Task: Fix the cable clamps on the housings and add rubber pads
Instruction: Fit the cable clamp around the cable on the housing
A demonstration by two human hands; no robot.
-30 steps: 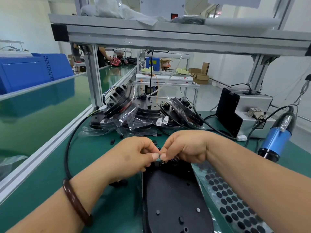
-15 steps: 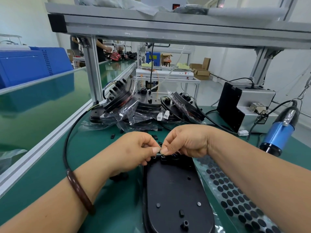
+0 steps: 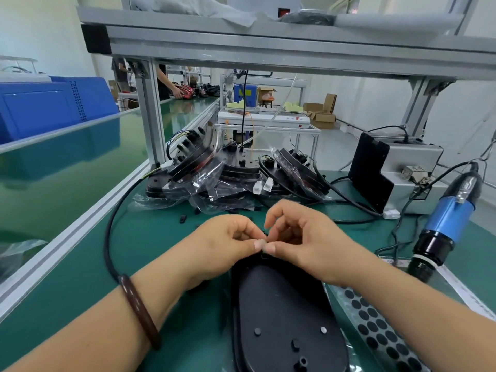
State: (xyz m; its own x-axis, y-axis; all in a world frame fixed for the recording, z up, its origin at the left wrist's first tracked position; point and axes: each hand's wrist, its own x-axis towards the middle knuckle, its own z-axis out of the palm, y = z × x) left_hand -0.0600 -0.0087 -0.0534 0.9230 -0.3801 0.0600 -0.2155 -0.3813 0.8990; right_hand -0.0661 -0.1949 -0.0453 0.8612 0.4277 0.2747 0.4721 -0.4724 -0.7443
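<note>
A black oval housing (image 3: 279, 312) lies flat on the green bench in front of me. Both hands meet at its far end. My left hand (image 3: 228, 242) and my right hand (image 3: 300, 237) press thumb tips together, pinching a small black cable clamp (image 3: 265, 255) that is mostly hidden under the fingers. The right index finger is raised. A sheet of round black rubber pads (image 3: 375, 328) lies right of the housing. Small loose black clamps (image 3: 183, 218) lie on the mat beyond my left hand.
A pile of bagged black housings with cables (image 3: 228, 173) fills the back of the bench. A blue electric screwdriver (image 3: 445, 224) hangs at the right, beside a grey box (image 3: 397, 173). A black cable (image 3: 110, 237) loops at the left near the aluminium rail (image 3: 67, 242).
The view has tilted slightly and my hands sit a little higher. The right index finger has lifted away while both thumbs stay pressed on the clamp at the housing's end.
</note>
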